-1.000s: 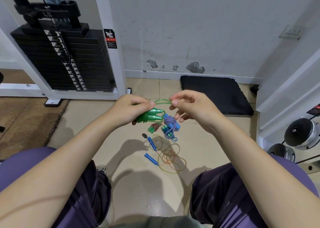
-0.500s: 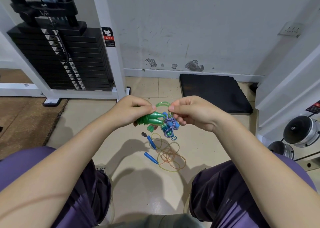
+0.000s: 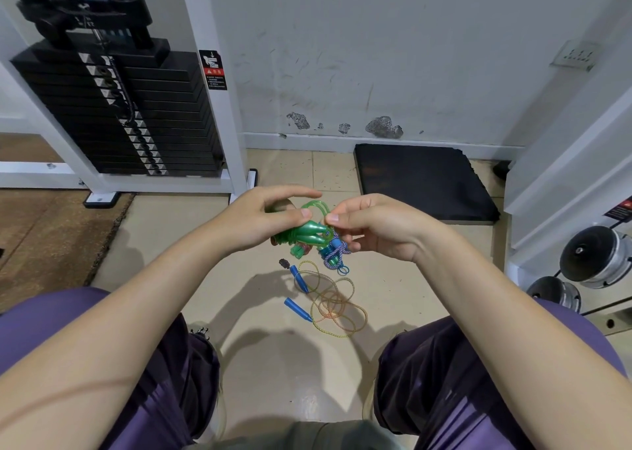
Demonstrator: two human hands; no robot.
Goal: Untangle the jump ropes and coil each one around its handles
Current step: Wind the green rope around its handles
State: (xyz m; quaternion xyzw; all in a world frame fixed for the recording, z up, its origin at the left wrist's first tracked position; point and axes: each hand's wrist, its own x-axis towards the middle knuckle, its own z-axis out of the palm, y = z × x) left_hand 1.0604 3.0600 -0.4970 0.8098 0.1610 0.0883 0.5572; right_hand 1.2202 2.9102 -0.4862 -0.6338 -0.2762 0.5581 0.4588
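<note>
My left hand (image 3: 263,222) grips the two green handles (image 3: 306,232) of a jump rope, held side by side above the floor. My right hand (image 3: 372,225) pinches the green cord (image 3: 316,206), which arcs in a small loop from the handle tips. On the floor just beyond lies a coiled blue-and-white braided rope with blue handles (image 3: 333,253) and a small green-and-red bundle (image 3: 300,250). Nearer to me lies a loose yellow-orange rope (image 3: 337,304) with two blue handles (image 3: 298,307), spread in untidy loops.
A black weight stack (image 3: 130,114) in a white frame stands at the back left. A black foam mat (image 3: 420,179) lies at the back right. Dumbbells (image 3: 595,258) sit on a rack at the right. My knees flank the tiled floor (image 3: 273,357).
My right hand has drawn the green cord in closer to the handle tips, so the loop is smaller. The hands sit slightly lower and closer together.
</note>
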